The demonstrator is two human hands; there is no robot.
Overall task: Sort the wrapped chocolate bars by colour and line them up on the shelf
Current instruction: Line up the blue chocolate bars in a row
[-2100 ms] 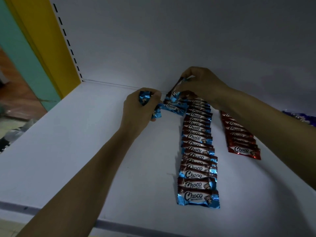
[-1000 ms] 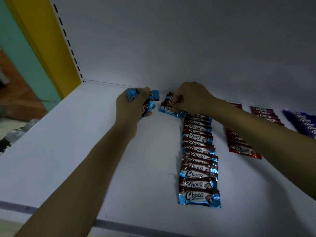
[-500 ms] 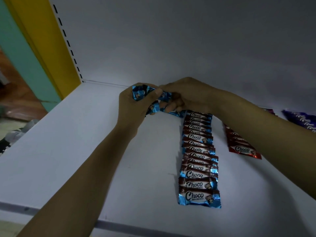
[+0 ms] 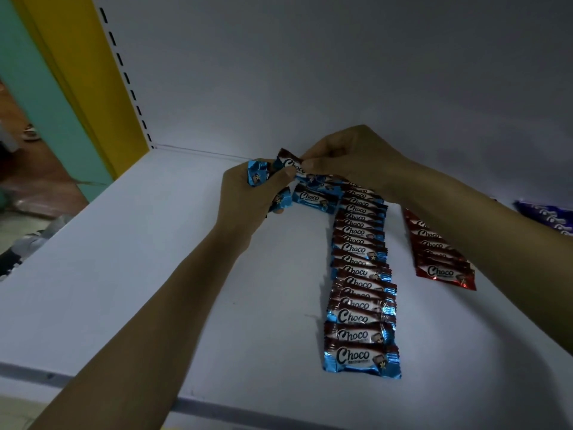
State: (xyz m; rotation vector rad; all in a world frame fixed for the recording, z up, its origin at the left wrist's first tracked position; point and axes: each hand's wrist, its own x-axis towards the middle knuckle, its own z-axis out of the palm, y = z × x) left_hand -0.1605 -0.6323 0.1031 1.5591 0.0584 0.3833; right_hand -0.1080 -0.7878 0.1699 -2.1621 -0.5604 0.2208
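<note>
A: What do we take in first?

B: The white shelf (image 4: 124,290), which fills the lower frame. Its grey panel (image 4: 341,63) spans the top, and we see a yellow post (image 4: 90,72) at upper left.

A: And the chocolate?

B: We see a long blue row (image 4: 356,274) running from lower centre up toward the hands, with the bars overlapping and "Choco" facing us. Right of it, and apart from it, lies a shorter red row (image 4: 440,262), partly under the right forearm. At the right edge we catch some purple bars (image 4: 548,217), cut off by the frame.

A: Where are our hands?

B: They meet at centre frame, over the top end of the blue row. Our left hand (image 4: 251,200) is curled round a bunch (image 4: 255,176) of blue bars, whose ends poke out above and below the fist. Our right hand (image 4: 356,159) pinches one blue bar (image 4: 290,164) by its end. That bar is off the shelf, tilted, between the two hands, with its other end by the left thumb.

A: Anything beneath them?

B: We see loose bars (image 4: 313,198), blue, lying askew on the shelf just left of the row's top end.
</note>
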